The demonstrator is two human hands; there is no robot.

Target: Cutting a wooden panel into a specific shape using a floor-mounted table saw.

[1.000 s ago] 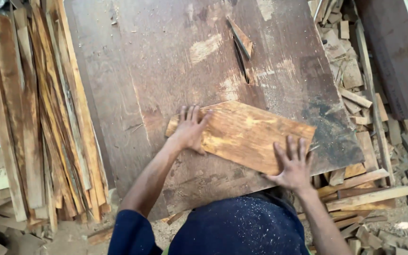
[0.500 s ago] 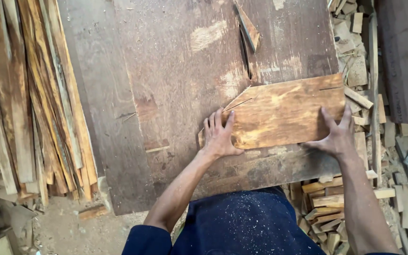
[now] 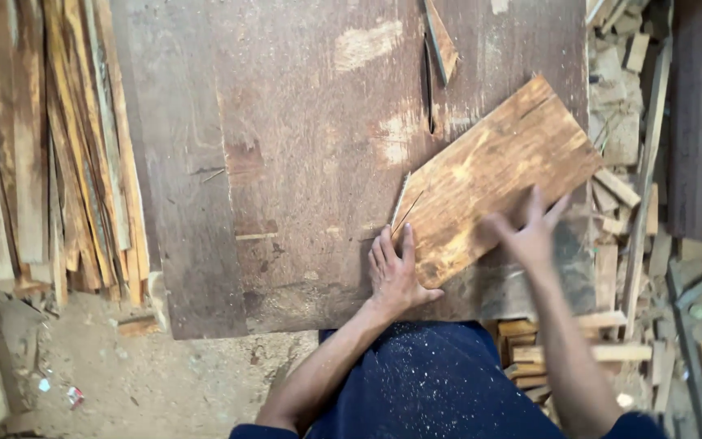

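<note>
Left of the saw slot, I saw stacked strips beside the desk. My left hand lay flat, fingers spread, on the board's near corner; its long axis ran up-right. My right hand, fingers splayed, pressed its lower edge.

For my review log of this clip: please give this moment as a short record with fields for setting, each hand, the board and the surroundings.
Setting: worn dark wooden table with a saw slot
Left hand: flat on the table, fingertips at the board's near corner
Right hand: blurred, fingers spread at the board's lower edge
Board: light brown plank, lying angled across the table's right side
Surroundings: stacked wood strips at left, offcuts at right
</note>
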